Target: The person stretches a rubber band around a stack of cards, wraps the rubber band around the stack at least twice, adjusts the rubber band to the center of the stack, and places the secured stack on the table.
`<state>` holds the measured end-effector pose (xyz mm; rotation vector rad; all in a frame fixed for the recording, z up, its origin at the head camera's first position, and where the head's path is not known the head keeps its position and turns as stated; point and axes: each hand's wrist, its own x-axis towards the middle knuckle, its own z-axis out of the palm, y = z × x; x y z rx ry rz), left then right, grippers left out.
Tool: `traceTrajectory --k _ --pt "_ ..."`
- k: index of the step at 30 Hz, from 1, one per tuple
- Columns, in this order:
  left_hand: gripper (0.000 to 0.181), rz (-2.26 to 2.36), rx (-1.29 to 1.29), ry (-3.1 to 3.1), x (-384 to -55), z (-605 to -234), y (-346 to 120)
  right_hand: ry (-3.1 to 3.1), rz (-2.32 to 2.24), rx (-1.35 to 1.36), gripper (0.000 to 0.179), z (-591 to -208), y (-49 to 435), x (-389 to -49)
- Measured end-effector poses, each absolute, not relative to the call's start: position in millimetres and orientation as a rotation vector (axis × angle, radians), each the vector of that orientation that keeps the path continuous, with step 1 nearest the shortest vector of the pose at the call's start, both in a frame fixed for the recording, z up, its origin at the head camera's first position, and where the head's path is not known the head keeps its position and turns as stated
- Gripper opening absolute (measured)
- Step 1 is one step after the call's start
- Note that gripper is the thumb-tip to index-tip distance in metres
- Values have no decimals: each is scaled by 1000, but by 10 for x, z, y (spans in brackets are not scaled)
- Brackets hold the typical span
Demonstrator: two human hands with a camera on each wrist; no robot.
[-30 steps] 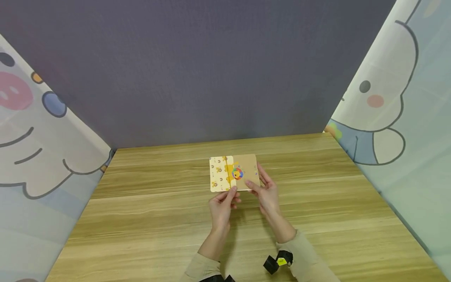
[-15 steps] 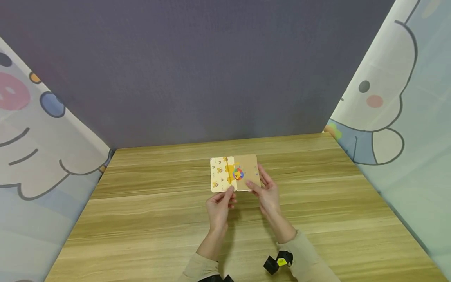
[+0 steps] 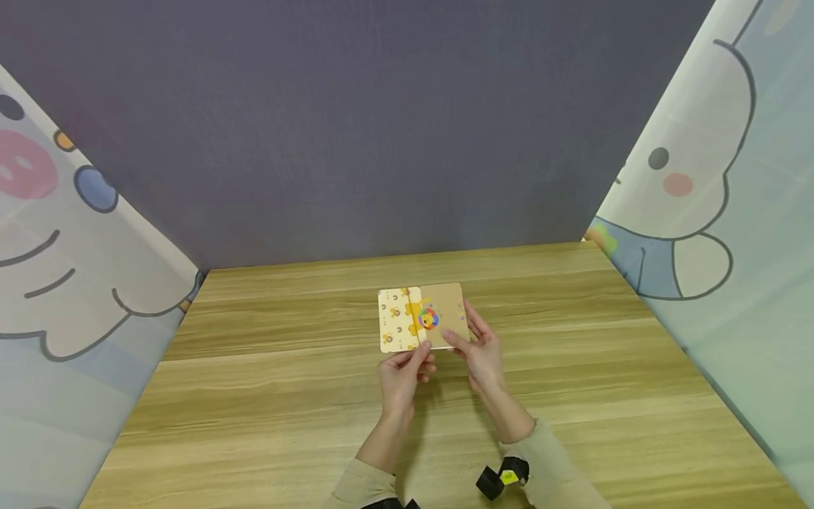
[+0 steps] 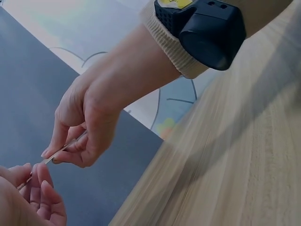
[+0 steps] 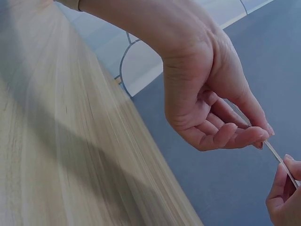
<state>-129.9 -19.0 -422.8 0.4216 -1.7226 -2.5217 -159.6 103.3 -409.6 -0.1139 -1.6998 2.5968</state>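
Both hands hold a thin, flat notebook (image 3: 453,302) above the table. Its left part is cream with small bears, and the right part is plain brown with a colourful lion-like picture near the middle. My left hand (image 3: 398,385) pinches the bottom edge near where the two parts meet, thumb on top. Around the lower right corner, my right hand (image 3: 485,359) grips with its thumb on the front and fingers behind. Seen edge-on in the left wrist view, the notebook (image 4: 59,153) is a thin strip between the right hand (image 4: 89,122) and left hand (image 4: 35,195).
The wooden table (image 3: 254,396) spreads around both arms. A dark grey panel (image 3: 394,127) rises at its back edge, and cartoon-printed curtains (image 3: 687,212) hang at both sides. Black wrist devices (image 3: 502,477) sit on the beige sleeves.
The left thumb has slid a little left along the bottom edge and then back right. The notebook sits slightly lower in the head view. The right hand's grip looks the same.
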Motion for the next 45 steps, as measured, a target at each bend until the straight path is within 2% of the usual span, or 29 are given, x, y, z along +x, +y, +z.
traceTrajectory --k 8,16,20,28,35,45 --pt "25 -2544 255 -1880 -1251 -4198 -229 -1687 2611 -128 64 -4077 1056 -1612" --pt "14 -2291 -157 -2151 -1119 -3884 -314 -1672 2627 -184 65 -4093 1074 -1606" --pt "11 -2126 -283 -2230 -1132 -3754 -403 -1684 2624 -175 65 -4103 1083 -1595" --pt "8 -1857 -391 -2302 -1287 -3574 -612 -1749 2594 -181 66 -4125 1103 -1567" --pt "10 -1586 -594 -2400 -1581 -3680 -797 -1756 2608 -153 66 -4137 1125 -1541" --pt "13 -1232 -782 -2537 -1908 -3557 -929 -1714 2628 -122 67 -4178 1153 -1529"
